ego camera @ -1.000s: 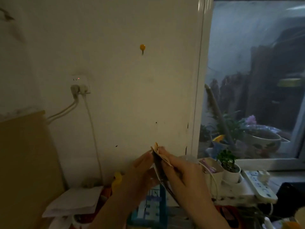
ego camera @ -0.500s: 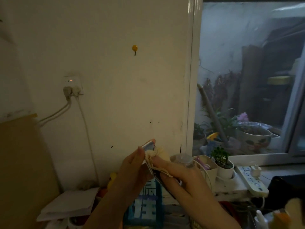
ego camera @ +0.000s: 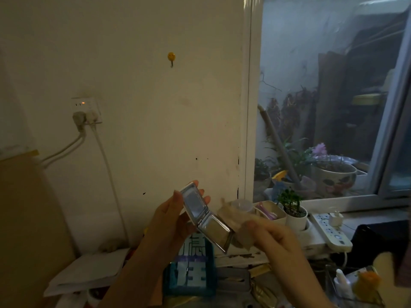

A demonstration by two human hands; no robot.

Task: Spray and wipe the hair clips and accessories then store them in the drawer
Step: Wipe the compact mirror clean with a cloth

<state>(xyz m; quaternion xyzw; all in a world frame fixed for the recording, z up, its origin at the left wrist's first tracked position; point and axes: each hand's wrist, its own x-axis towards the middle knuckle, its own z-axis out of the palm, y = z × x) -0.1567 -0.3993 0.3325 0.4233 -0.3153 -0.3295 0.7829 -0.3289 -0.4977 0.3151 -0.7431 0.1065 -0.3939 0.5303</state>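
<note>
Two hands raised in front of the wall, slightly apart. Left hand (ego camera: 171, 221) grips an opened compact mirror (ego camera: 205, 216) by its upper leaf, thumb at the near edge, fingertips showing past the far edge; hinge runs across the middle, lower leaf angled down toward 4 o'clock. Right hand (ego camera: 270, 235) pinches a crumpled beige cloth (ego camera: 233, 221), which sits just beside the mirror's lower leaf at its 3 o'clock; whether cloth and mirror touch cannot be told, the cloth being blurred. Below the mirror, at 6 o'clock, a teal box (ego camera: 192, 272) with white lettering stands on the cluttered desk. At 3 o'clock of the right hand: a small potted plant (ego camera: 293, 207) in a white pot, then a white power strip (ego camera: 331, 230) on the window sill. Wall socket (ego camera: 86, 110) with two plugs at 10 o'clock of the hands; yellow hook (ego camera: 171, 57) at 12 o'clock. Folded white papers (ego camera: 86, 272) at 8 o'clock.
</note>
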